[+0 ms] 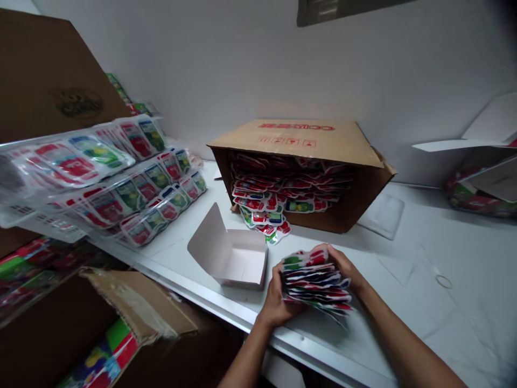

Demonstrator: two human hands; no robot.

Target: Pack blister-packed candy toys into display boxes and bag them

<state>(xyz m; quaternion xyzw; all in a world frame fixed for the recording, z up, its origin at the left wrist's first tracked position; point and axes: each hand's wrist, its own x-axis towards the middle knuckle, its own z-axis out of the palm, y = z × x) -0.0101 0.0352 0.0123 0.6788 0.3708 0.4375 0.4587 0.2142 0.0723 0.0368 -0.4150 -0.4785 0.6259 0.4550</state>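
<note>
Left hand (278,300), right hand (342,263) clasping packet stack (315,283), open box (238,263) beside.

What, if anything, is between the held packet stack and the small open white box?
Only the left hand, wrapped around the side of the packet stack nearest the small open white box. No other loose object is visible between them; the box's raised lid is on the opposite side.

Backed by a plain pale-grey wall (194,64), with a dark panel (355,9) high up, cut off and too partial to identify. Furnished with a white-topped worktable (456,318), set against the wall, trimmed with pale front edging (222,308). Lit coolly, rather dimly.
</note>
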